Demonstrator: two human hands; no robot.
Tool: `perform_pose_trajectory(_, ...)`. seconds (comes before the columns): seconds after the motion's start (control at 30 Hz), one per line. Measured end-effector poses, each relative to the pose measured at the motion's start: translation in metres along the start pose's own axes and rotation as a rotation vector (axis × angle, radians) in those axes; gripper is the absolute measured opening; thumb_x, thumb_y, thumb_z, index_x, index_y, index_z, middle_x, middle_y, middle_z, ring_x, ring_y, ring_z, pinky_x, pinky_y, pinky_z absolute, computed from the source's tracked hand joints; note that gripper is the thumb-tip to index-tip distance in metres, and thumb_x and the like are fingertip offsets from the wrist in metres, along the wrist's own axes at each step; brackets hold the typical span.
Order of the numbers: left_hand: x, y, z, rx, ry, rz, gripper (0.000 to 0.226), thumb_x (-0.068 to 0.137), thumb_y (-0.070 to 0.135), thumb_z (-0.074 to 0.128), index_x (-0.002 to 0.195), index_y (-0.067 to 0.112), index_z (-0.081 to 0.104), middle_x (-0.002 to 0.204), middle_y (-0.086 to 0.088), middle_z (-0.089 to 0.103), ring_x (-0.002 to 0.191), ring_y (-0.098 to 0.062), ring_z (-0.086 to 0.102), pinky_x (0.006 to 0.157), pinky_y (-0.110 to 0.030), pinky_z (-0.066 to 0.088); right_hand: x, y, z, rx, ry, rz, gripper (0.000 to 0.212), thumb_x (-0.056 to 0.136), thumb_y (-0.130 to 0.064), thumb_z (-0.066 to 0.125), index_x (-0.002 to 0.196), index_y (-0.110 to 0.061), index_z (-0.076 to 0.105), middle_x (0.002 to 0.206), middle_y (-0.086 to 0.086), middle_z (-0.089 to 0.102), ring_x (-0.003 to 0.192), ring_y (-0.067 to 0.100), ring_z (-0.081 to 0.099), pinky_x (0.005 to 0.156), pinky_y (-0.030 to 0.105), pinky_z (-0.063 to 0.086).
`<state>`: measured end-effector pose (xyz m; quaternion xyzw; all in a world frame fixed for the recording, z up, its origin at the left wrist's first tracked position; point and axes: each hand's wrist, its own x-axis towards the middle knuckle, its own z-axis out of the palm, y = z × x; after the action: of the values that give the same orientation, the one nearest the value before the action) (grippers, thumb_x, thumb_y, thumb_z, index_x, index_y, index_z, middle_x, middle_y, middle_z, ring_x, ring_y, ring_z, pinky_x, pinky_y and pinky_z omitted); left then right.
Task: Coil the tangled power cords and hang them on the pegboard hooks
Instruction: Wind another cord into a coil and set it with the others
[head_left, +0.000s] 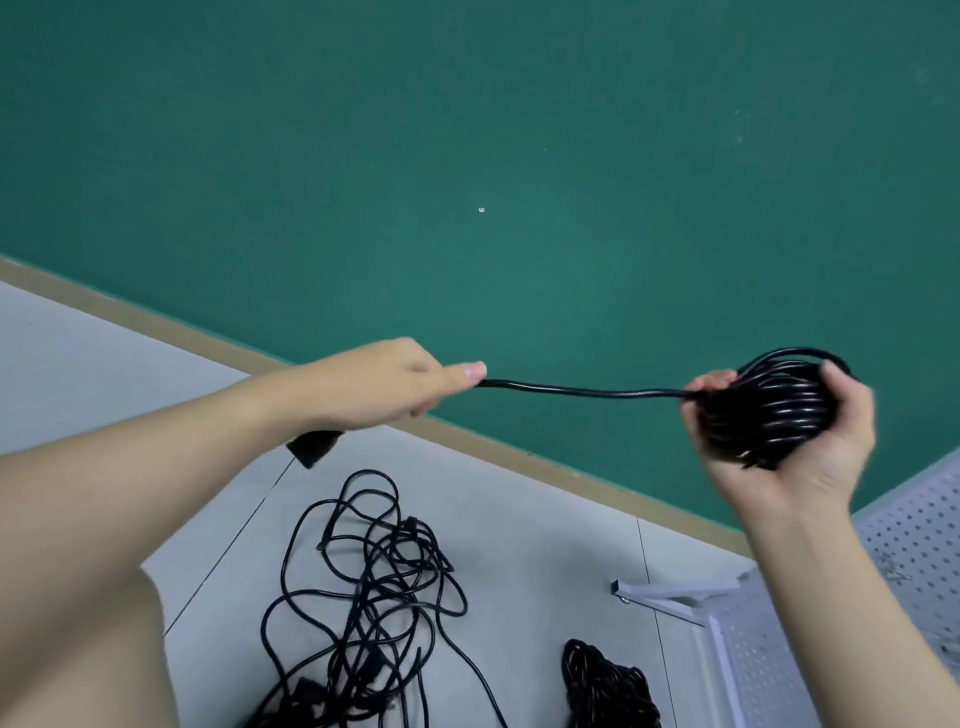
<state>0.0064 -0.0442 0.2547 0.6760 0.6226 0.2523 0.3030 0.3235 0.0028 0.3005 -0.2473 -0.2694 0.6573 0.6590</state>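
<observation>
Coiling nearly done: black cord coil is gripped by right hand, tail pinched taut by left hand (plug end below); last wraps are needed before pegboard hanging.

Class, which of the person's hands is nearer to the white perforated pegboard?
Right. The right hand, gripping the coiled black cord, is just above-left of the pegboard; the left hand is far across the frame.

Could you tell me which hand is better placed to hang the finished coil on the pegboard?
The right hand: it already grips the coil and is on the same side as the pegboard. The left hand only pinches the cord's free end, farther away.
</observation>
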Motion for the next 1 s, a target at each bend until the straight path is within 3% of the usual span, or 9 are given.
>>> perform_pose_trajectory(0.07, -0.002, -0.002, -0.005, -0.094, 0.020, 0.073, 0.066, 0.094, 0.071, 0.049, 0.065, 0.014, 0.033, 0.064, -0.005, 0.025, 0.058, -0.023, 0.020, 0.054, -0.030, 0.020, 0.002, 0.012, -0.008, -0.097, 0.022, 0.042, 0.038, 0.086, -0.041, 0.068, 0.096, -0.007, 0.056, 0.084, 0.010, 0.054, 0.072, 0.025, 0.059, 0.083, 0.037, 0.056)
perform_pose_trajectory(0.23, -0.009, 0.008, 0.001, -0.214, 0.019, 0.163, 0.057, 0.091, 0.053, 0.068, 0.070, 0.007, 0.042, 0.061, -0.001, 0.023, 0.059, -0.025, 0.021, 0.049, -0.034, 0.033, 0.005, 0.032, -0.005, -0.243, -0.050, 0.057, 0.061, 0.074, -0.035, 0.081, 0.117, -0.011, 0.045, 0.084, 0.010, 0.056, 0.072, 0.024, 0.059, 0.071, 0.037, 0.057)
perform_pose_trajectory(0.37, -0.010, 0.017, 0.002, -0.323, 0.052, 0.271, 0.058, 0.085, 0.051, 0.079, 0.068, 0.006, 0.046, 0.055, 0.007, 0.028, 0.051, -0.014, 0.023, 0.048, -0.023, 0.028, 0.008, 0.040, 0.001, -0.291, -0.074, 0.051, 0.062, 0.073, -0.035, 0.082, 0.117, -0.011, 0.045, 0.084, 0.008, 0.055, 0.072, 0.022, 0.058, 0.069, 0.035, 0.056)
perform_pose_trajectory(0.57, -0.010, 0.023, 0.001, -0.532, 0.035, 0.308, 0.040, 0.076, 0.041, 0.081, 0.071, 0.013, 0.053, 0.053, 0.014, 0.035, 0.050, -0.010, 0.026, 0.048, -0.019, 0.022, 0.004, 0.053, 0.006, -0.452, -0.128, 0.093, 0.030, 0.079, -0.032, 0.076, 0.094, -0.015, 0.057, 0.083, 0.008, 0.060, 0.068, 0.023, 0.059, 0.068, 0.037, 0.056)
perform_pose_trajectory(0.7, -0.011, 0.023, 0.000, -0.586, 0.126, 0.305, 0.046, 0.076, 0.044, 0.081, 0.072, 0.010, 0.051, 0.061, 0.002, 0.034, 0.050, -0.013, 0.024, 0.050, -0.027, 0.021, -0.001, 0.064, 0.007, -0.555, -0.157, 0.158, 0.043, 0.067, -0.037, 0.084, 0.095, -0.016, 0.058, 0.087, 0.008, 0.061, 0.073, 0.022, 0.059, 0.072, 0.040, 0.054)
perform_pose_trajectory(0.77, -0.008, 0.021, 0.000, -0.572, 0.229, 0.280, 0.050, 0.082, 0.044, 0.082, 0.072, 0.011, 0.046, 0.062, 0.002, 0.031, 0.052, -0.014, 0.023, 0.050, -0.028, 0.021, -0.002, 0.066, 0.008, -0.565, -0.146, 0.175, 0.045, 0.064, -0.039, 0.084, 0.094, -0.016, 0.059, 0.087, 0.008, 0.062, 0.073, 0.023, 0.060, 0.073, 0.041, 0.053)
perform_pose_trajectory(0.87, -0.001, 0.010, -0.002, -0.361, 0.398, 0.202, 0.042, 0.091, 0.041, 0.075, 0.074, 0.013, 0.048, 0.061, 0.005, 0.039, 0.052, -0.012, 0.030, 0.050, -0.024, 0.029, -0.004, 0.064, 0.011, -0.474, -0.146, 0.167, 0.030, 0.074, -0.030, 0.077, 0.090, -0.015, 0.057, 0.083, 0.009, 0.060, 0.069, 0.024, 0.058, 0.072, 0.040, 0.054)
perform_pose_trajectory(0.93, 0.002, 0.003, -0.003, -0.183, 0.335, 0.165, 0.034, 0.092, 0.045, 0.070, 0.078, 0.016, 0.059, 0.063, 0.001, 0.052, 0.053, -0.011, 0.038, 0.055, -0.026, 0.035, -0.007, 0.062, 0.015, -0.395, -0.153, 0.162, 0.024, 0.079, -0.028, 0.071, 0.089, -0.015, 0.054, 0.081, 0.009, 0.057, 0.067, 0.023, 0.056, 0.071, 0.039, 0.055)
perform_pose_trajectory(1.0, -0.001, 0.002, 0.004, -0.037, 0.105, 0.155, 0.038, 0.093, 0.054, 0.065, 0.079, 0.019, 0.066, 0.059, 0.005, 0.056, 0.051, -0.009, 0.041, 0.054, -0.026, 0.036, -0.011, 0.062, 0.018, -0.342, -0.156, 0.165, 0.026, 0.080, -0.028, 0.070, 0.092, -0.013, 0.052, 0.081, 0.009, 0.056, 0.066, 0.023, 0.056, 0.072, 0.039, 0.056)
